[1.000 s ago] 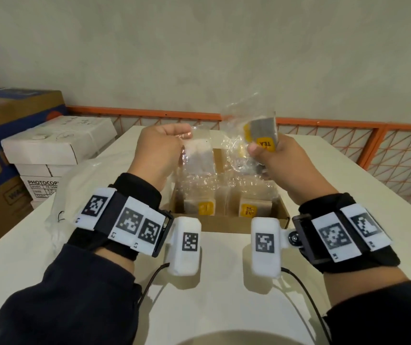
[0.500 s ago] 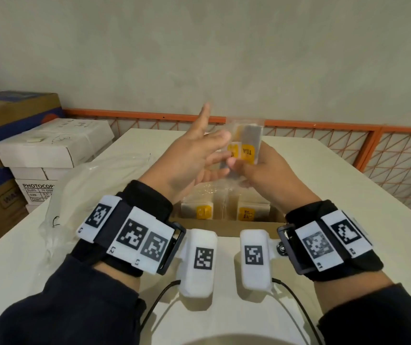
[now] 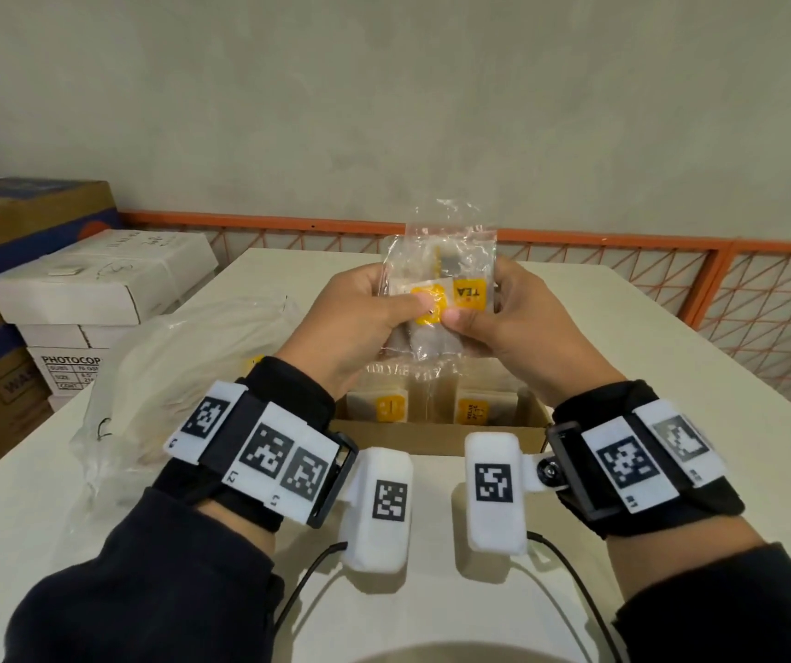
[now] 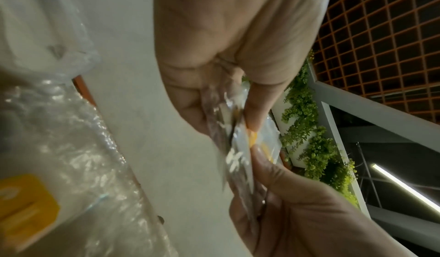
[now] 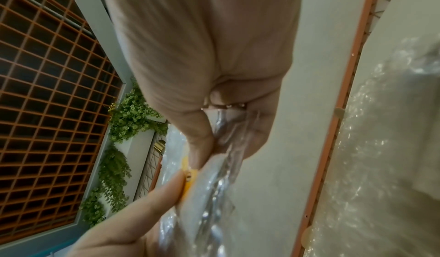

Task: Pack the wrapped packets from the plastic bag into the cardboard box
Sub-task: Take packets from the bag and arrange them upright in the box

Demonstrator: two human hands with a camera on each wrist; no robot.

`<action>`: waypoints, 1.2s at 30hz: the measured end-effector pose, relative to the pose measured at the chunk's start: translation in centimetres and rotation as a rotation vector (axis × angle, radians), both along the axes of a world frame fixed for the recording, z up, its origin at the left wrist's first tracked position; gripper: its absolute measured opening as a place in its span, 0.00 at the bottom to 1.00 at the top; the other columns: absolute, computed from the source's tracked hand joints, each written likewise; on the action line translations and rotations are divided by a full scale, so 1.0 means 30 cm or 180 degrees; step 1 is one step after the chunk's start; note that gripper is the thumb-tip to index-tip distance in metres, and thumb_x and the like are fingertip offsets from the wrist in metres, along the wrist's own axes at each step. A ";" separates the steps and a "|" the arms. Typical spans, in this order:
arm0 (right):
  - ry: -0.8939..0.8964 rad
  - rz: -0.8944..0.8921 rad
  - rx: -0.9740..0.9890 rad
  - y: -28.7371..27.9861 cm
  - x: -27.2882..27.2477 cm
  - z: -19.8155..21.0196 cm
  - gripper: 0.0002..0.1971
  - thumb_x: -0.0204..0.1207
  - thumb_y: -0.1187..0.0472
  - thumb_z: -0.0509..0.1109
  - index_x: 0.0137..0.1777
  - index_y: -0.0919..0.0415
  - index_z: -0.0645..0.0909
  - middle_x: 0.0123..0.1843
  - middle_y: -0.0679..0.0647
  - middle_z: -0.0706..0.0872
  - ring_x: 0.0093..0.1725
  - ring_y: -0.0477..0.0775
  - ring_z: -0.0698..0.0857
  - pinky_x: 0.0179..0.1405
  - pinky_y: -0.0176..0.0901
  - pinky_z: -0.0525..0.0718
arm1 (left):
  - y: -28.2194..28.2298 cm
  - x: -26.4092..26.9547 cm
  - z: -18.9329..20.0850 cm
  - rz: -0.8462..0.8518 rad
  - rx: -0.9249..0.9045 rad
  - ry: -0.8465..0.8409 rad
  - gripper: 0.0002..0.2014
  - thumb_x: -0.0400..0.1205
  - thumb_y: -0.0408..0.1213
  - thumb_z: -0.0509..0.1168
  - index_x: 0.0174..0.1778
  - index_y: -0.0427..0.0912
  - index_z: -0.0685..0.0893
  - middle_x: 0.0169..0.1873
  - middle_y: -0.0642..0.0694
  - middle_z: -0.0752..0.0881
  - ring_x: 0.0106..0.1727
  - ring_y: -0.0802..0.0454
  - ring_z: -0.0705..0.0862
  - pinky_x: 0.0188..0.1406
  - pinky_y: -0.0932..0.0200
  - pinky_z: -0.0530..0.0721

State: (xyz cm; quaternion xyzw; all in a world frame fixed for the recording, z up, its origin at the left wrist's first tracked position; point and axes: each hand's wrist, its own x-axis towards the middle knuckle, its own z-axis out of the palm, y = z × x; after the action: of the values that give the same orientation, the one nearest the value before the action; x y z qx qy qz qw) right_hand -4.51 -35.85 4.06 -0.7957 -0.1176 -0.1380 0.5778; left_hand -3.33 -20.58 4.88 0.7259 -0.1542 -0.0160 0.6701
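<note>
1. Thumbs of both hands are pressing on the front of the wrapped packets point(image 3: 441, 299), with fingers curling behind: the left hand point(image 3: 360, 323) is pinching the left edge and the right hand point(image 3: 513, 327) is pinching the right edge.
2. Crinkly clear wrap is standing loose above both hands, so the bundle is likely feeling light, soft and slippery; holding it by the firmer paper middle, near the yellow labels, looks safer than by the film.
3. The bundle is hanging upright in the air between the two hands, directly above the cardboard box point(image 3: 436, 435).
4. Inside the box, more packets with yellow labels are already sitting in a row.
5. The plastic bag point(image 3: 182, 375) is lying slumped on the white surface point(image 3: 671, 375), just left of the box.
</note>
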 end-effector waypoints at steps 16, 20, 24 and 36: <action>-0.0032 -0.0010 -0.0302 -0.052 -0.006 0.021 0.22 0.74 0.72 0.70 0.59 0.44 0.78 0.43 0.65 0.85 0.38 0.49 0.84 0.44 0.43 0.84 | -0.003 0.006 -0.009 0.0031 -0.0093 0.0065 0.06 0.82 0.37 0.65 0.40 0.50 0.85 0.42 0.44 0.86 0.44 0.43 0.81 0.48 0.45 0.83; -0.0221 -0.0345 0.0105 -0.089 0.010 0.025 0.19 0.74 0.74 0.69 0.62 0.58 0.80 0.32 0.50 0.80 0.27 0.38 0.81 0.35 0.31 0.82 | 0.012 0.025 -0.007 0.0244 -0.0110 0.0034 0.07 0.82 0.36 0.64 0.39 0.49 0.83 0.35 0.45 0.81 0.38 0.46 0.73 0.29 0.59 0.71; -0.0522 -0.0521 0.0505 -0.136 -0.001 0.047 0.18 0.74 0.78 0.65 0.49 0.51 0.82 0.31 0.48 0.82 0.28 0.39 0.80 0.30 0.28 0.80 | 0.020 0.041 -0.010 0.0361 -0.0059 0.0015 0.08 0.82 0.37 0.64 0.56 0.45 0.84 0.35 0.49 0.80 0.38 0.48 0.73 0.26 0.64 0.72; -0.0782 -0.0402 0.0448 -0.175 -0.018 0.072 0.19 0.73 0.79 0.67 0.46 0.51 0.82 0.32 0.38 0.82 0.30 0.37 0.78 0.33 0.27 0.81 | 0.028 0.056 -0.029 0.0269 0.0018 -0.0284 0.47 0.75 0.22 0.69 0.78 0.65 0.51 0.54 0.48 0.82 0.30 0.60 0.84 0.26 0.65 0.80</action>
State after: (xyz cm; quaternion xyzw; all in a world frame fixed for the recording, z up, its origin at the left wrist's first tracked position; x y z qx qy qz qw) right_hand -5.06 -41.09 6.21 -0.7362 -0.1272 -0.2783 0.6036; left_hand -1.66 -19.73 4.00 0.7337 -0.1531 0.0442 0.6605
